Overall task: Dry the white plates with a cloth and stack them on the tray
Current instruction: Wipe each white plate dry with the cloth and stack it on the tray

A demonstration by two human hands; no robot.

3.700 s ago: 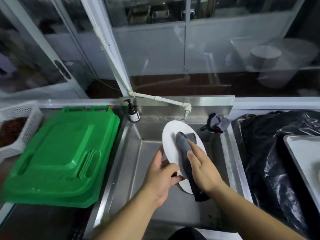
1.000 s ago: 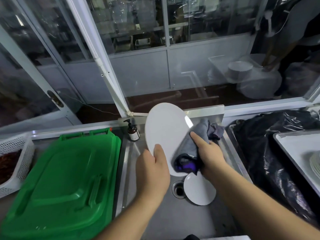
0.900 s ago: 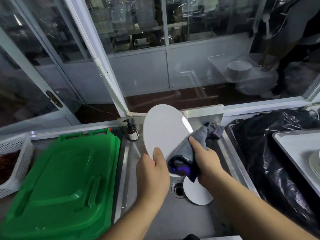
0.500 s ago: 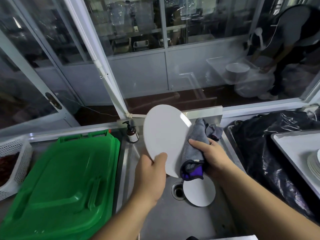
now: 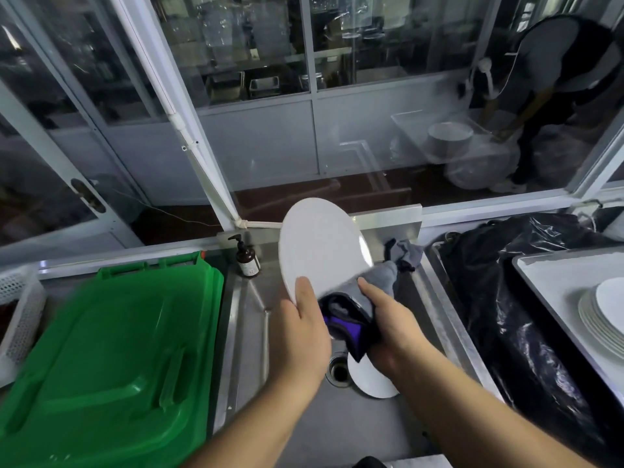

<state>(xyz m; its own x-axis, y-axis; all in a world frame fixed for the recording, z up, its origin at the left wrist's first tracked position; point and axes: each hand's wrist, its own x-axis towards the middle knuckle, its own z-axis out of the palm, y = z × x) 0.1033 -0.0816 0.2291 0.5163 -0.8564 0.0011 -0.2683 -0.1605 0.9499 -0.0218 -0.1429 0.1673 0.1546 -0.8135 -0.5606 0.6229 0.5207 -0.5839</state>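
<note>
Over the steel sink I hold a white plate [image 5: 320, 248] nearly upright. My left hand [image 5: 304, 327] grips its lower rim, thumb on the face. My right hand [image 5: 391, 327] clutches a grey cloth [image 5: 368, 290] with a purple lining against the plate's lower right edge. A second white plate [image 5: 369, 381] lies on the sink floor beside the drain, partly hidden by my right hand. At the far right a stack of white plates [image 5: 604, 319] rests on a pale tray [image 5: 553, 275].
A green bin lid [image 5: 111, 359] covers the counter left of the sink [image 5: 246, 332]. A brown pump bottle [image 5: 247, 258] stands at the sink's back left corner. A black plastic bag [image 5: 506, 298] lies between sink and tray. A white basket [image 5: 20, 315] sits far left.
My right hand slid the cloth down the plate's right edge to its lower rim. My left hand shifted its grip a little, and the view turned slightly right, showing more of the plate stack.
</note>
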